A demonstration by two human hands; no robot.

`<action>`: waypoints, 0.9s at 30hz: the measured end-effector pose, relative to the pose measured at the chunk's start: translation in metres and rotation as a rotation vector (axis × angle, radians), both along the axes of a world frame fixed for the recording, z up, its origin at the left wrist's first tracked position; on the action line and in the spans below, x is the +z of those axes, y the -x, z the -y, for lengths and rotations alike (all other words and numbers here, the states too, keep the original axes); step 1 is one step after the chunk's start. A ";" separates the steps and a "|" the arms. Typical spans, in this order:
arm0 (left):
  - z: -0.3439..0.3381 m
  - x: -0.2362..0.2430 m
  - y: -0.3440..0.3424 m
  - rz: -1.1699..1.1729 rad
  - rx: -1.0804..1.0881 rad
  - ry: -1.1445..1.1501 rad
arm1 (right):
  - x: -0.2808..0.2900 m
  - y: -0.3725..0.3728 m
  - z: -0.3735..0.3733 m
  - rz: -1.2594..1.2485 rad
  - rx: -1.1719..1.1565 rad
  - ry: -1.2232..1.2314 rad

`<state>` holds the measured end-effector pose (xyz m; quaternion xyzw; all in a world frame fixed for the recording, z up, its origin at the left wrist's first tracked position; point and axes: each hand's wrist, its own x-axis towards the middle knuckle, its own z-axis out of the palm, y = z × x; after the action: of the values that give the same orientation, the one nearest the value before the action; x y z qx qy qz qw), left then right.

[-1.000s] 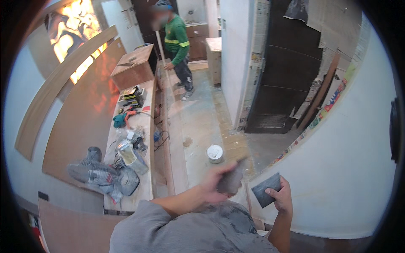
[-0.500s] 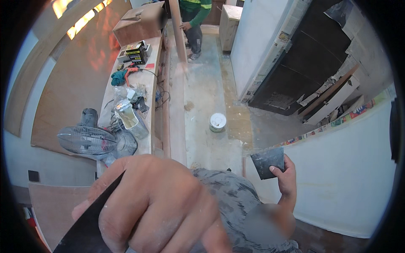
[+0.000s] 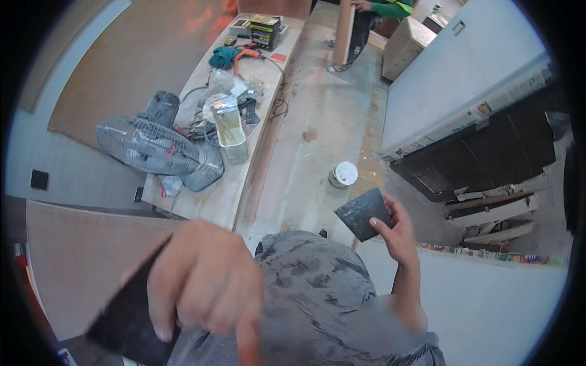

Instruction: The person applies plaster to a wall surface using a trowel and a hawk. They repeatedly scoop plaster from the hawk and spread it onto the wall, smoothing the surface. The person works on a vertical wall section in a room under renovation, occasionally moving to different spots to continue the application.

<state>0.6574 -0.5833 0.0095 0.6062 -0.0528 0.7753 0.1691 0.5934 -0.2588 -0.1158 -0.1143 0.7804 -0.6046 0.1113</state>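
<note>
Close to the camera, my left hand [image 3: 204, 277] has its fingers curled over one edge of a dark flat scraper [image 3: 125, 311]. It is slightly blurred, and part of the scraper is hidden behind it. Farther right, my right hand [image 3: 400, 235] grips a second dark square scraper [image 3: 363, 213], thumb on its face and fingers behind; pale smears mark that blade. Just beyond the right scraper, on the floor, stands a round tub [image 3: 345, 174] with a whitish top. My grey, dark-streaked shirt [image 3: 314, 287] lies between the two arms.
On the left, a long bench [image 3: 213, 204] carries a dusty fan [image 3: 149, 143], an open container [image 3: 229, 125], an orange power tool [image 3: 244, 55] and a black-yellow box [image 3: 265, 32]. A green-sleeved person [image 3: 390, 7] holds a board [image 3: 343, 36] ahead. Scrap pieces [image 3: 494, 213] lie at right.
The view has turned, so the bench and tub sit farther right. My left hand appears lower and smaller, still gripping its scraper. The right scraper has tilted and shifted left.
</note>
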 end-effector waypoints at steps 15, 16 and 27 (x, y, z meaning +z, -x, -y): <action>0.043 -0.233 -0.041 1.998 1.476 0.658 | -0.027 0.154 0.134 0.365 0.287 0.156; 0.040 -0.235 -0.035 2.005 1.523 0.718 | -0.029 0.165 0.143 0.376 0.333 0.166; 0.036 -0.256 0.078 2.213 1.473 0.575 | -0.082 0.342 0.248 0.151 0.807 -0.168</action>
<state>0.5793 -0.6193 -0.2467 -0.4970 0.3358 0.7450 -0.2918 0.2511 -0.5070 -0.1979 -0.3569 0.7091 -0.4535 0.4050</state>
